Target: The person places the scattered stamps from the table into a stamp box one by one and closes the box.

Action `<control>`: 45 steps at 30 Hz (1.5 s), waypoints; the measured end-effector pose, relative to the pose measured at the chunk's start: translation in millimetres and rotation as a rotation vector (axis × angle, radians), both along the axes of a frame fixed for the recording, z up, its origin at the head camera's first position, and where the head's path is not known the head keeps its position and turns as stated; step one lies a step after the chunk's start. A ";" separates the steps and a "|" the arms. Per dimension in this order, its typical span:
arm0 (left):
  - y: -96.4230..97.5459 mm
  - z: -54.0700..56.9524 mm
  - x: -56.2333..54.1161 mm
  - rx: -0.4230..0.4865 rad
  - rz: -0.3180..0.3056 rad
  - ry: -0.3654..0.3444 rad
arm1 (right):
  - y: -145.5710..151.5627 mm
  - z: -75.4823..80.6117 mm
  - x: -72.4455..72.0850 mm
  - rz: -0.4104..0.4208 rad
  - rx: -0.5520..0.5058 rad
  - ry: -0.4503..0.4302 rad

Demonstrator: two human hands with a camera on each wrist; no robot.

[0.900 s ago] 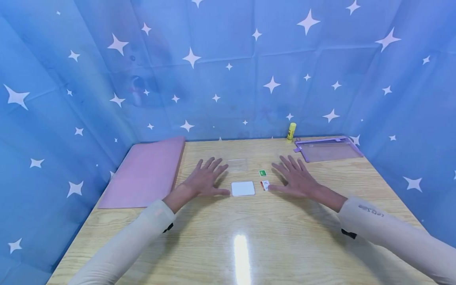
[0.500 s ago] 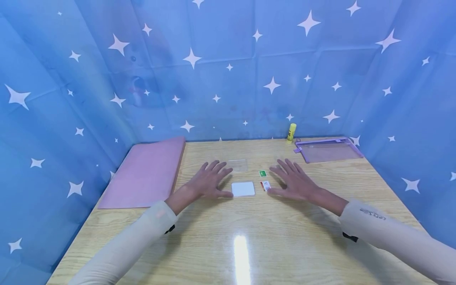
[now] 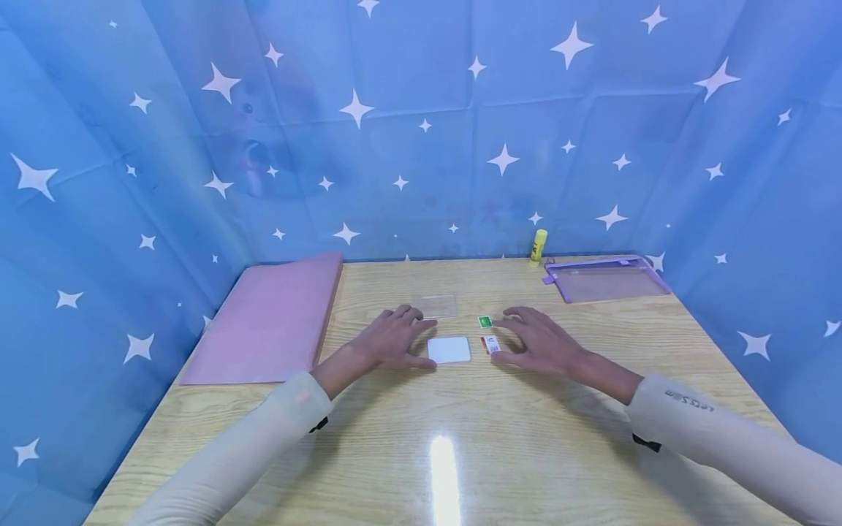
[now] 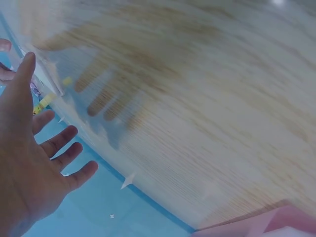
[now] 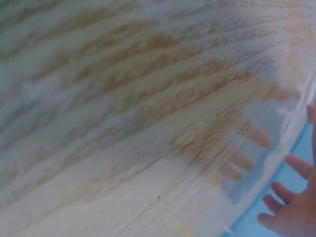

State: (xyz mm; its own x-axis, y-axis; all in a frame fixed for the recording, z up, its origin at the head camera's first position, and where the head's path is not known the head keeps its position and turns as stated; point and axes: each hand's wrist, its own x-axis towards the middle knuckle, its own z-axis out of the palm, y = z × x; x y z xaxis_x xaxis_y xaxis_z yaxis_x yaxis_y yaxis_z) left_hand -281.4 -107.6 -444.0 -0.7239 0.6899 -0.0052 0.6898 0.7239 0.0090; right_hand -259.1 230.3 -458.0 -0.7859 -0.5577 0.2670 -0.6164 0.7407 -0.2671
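Observation:
My left hand [image 3: 395,340] is just left of a white rounded card [image 3: 449,350], its thumb tip at the card's left edge; whether it touches cannot be told. Behind the card lies a flat clear plastic rectangle [image 3: 439,306], near the left fingers. My right hand [image 3: 544,343] has its index finger by a small green stamp-like piece [image 3: 485,321] and its thumb at a small red-and-white piece [image 3: 491,344]. The left wrist view shows the left hand [image 4: 37,148] with fingers apart and nothing held. Spread right-hand fingers [image 5: 291,200] appear in the right wrist view.
A large pink folder [image 3: 270,318] covers the table's left part. A yellow glue stick [image 3: 538,247] stands at the back, beside a purple-edged mesh zip pouch [image 3: 608,279]. Blue star-patterned curtain [image 3: 421,146] hangs around the wooden table [image 3: 395,453].
My left hand has moved slightly right, towards the white card. The right hand has come slightly left, and its fingers are more bent, nearer the small pieces. The objects lie as before.

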 end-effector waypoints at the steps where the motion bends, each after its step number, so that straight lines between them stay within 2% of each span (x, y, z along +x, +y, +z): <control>1: 0.3 0.3 0.3 0.006 -0.001 -0.004 | -1.0 0.5 0.2 0.003 -0.002 0.000; 8: 1.3 1.6 0.5 0.072 -0.010 -0.066 | -9.0 3.7 -2.7 0.036 -0.015 -0.030; 14: 1.6 2.3 -1.8 0.156 -0.014 -0.131 | -12.4 4.9 -9.9 0.069 -0.054 -0.111; 21: 3.1 1.3 -4.2 0.209 -0.028 -0.150 | -13.5 5.4 -16.0 0.075 -0.053 -0.174; 27: 4.6 0.4 -3.1 0.227 -0.035 -0.148 | -14.9 6.5 -16.0 0.081 -0.087 -0.208; 34: 5.0 -1.6 -1.1 0.234 -0.002 -0.196 | -15.5 4.8 -15.5 0.106 -0.116 -0.222; 45: 6.3 -4.4 -0.3 0.230 0.030 -0.204 | -14.8 11.5 -13.5 0.069 -0.127 -0.277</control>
